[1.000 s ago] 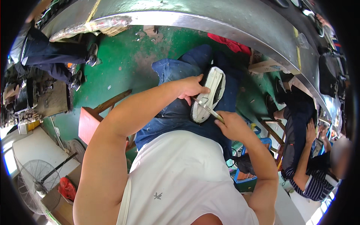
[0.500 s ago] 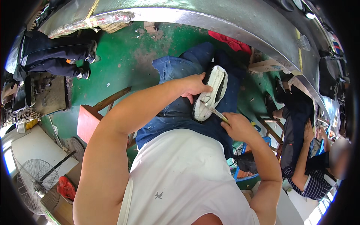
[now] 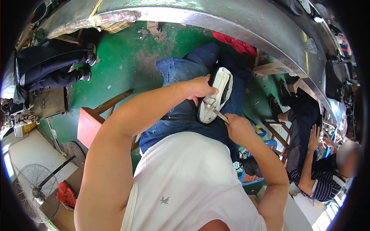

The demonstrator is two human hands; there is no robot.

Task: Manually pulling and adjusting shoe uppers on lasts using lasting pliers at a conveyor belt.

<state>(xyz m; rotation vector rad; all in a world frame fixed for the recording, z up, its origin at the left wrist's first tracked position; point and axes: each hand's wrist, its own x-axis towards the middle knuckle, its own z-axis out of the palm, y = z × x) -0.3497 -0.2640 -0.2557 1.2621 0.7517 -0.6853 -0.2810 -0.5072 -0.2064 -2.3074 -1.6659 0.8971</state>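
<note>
You are working in bright light, with white glare running along the front edge of the bench (image 3: 246,21). Patches at the lower left and lower right rims are burning out, blue fringes showing beside them. Shadow is pooling under the bench at left. The fisheye is bowing the bench into an arc; black is swallowing the corners. The shoe (image 3: 216,92) is reading fairly crisply, while a co-worker's head (image 3: 349,158) is blurring out.

Room lies over the floor (image 3: 123,61); bench (image 3: 239,19) blocks ahead.
</note>
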